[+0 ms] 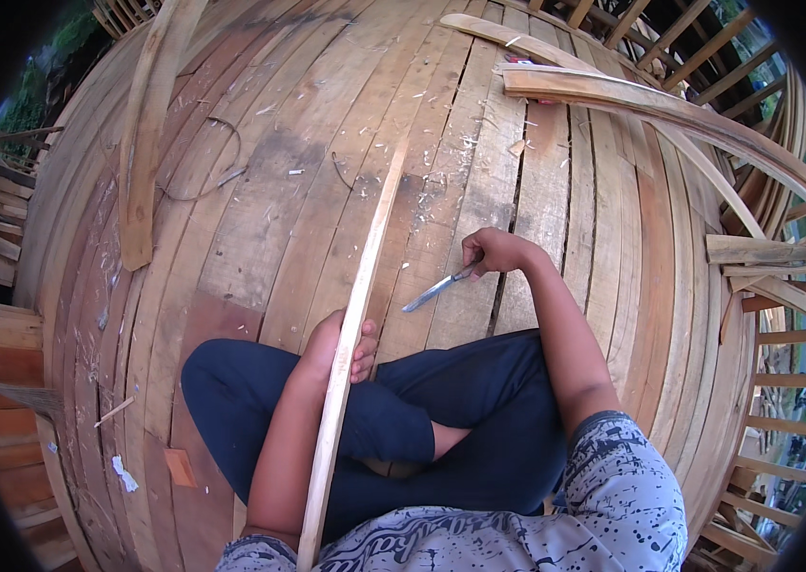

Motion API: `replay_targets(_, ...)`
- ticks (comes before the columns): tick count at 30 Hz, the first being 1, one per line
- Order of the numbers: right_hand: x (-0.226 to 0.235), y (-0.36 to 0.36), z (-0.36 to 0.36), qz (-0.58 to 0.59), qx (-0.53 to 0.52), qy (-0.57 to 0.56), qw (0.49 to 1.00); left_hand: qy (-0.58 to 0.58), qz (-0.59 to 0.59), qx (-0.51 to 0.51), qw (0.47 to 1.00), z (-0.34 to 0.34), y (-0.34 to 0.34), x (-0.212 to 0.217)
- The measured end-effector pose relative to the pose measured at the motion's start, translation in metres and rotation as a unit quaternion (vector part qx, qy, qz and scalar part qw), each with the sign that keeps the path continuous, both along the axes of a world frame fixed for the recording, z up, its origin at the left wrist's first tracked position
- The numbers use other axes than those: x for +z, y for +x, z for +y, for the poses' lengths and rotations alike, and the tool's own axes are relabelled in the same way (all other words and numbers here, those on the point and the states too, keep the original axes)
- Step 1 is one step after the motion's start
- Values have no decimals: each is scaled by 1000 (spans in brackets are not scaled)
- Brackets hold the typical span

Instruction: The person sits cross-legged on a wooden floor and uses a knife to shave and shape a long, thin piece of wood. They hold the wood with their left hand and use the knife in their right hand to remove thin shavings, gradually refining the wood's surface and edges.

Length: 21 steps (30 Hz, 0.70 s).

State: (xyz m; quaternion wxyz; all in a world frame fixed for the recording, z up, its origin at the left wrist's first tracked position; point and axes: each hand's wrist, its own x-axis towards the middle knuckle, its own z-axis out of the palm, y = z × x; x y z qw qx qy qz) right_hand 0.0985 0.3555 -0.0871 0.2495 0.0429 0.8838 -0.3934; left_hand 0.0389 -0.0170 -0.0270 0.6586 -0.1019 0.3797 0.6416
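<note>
A long, pale wooden strip [365, 255] slants from my chest out over the floor. My left hand [338, 343] is closed around its lower middle, with the fingers showing on its right side. Off to the right, my right hand [498, 252] grips a knife [439, 288] by its handle. The metal blade points down and left, apart from the strip. Most of the handle is hidden in my fingers. I sit cross-legged in dark trousers [479, 381], with the strip passing over my legs.
Wood shavings [427, 195] lie scattered on the plank floor [260, 238]. Long boards [632, 95] rest at the far right, and another board [141, 162] lies at the far left. A thin cord [231, 143] curls ahead. Slatted railings [785, 424] edge the right side.
</note>
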Motion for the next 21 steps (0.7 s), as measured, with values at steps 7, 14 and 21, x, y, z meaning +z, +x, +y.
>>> replay_targets(7,-35,-6,60,213,-355,249,875,13,4,-20,1000,13,3,1)
replay_targets(14,-20,-12,23,29,-51,-4,998,-21,8,11,1000,3,3,3)
replay_targets(21,-36,-20,60,158,-320,215,909,-9,3,-5,1000,7,2,-6)
